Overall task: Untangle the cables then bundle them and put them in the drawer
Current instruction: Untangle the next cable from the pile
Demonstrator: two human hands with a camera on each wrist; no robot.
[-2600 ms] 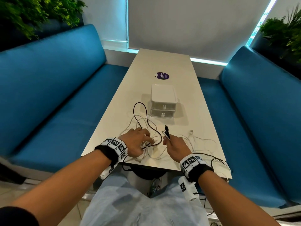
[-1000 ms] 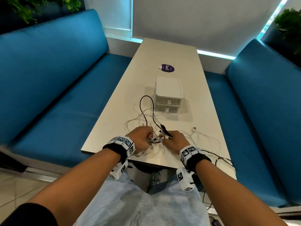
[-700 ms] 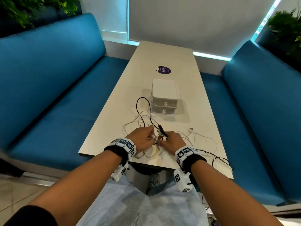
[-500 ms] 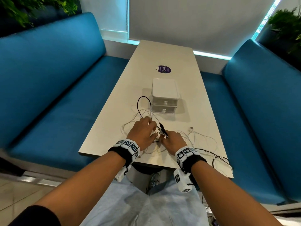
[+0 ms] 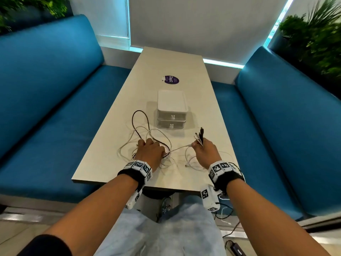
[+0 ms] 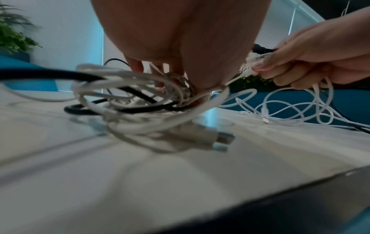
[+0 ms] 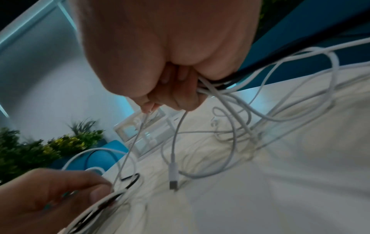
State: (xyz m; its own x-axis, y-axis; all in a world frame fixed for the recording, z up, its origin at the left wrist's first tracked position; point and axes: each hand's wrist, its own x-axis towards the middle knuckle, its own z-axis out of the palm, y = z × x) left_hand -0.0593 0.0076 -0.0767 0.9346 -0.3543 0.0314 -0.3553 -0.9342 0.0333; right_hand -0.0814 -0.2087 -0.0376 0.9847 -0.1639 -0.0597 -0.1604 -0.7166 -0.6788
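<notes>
The left hand [image 5: 150, 154] presses down on the tangled cables [image 5: 145, 137] near the table [image 5: 114, 145] edge, fingers curled into the loops, seemingly to anchor them. Just beside it, the right hand [image 5: 206, 152] clamps several connector ends [image 5: 199, 137] together, keeping sorted ends apart from the knot. Beyond stands the drawer unit [image 5: 172, 111], both drawers closed.

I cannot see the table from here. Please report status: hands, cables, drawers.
Right hand grips white and black cable ends. Left hand holds tangled cable pile. White two-drawer box shut, nothing blocking.
</notes>
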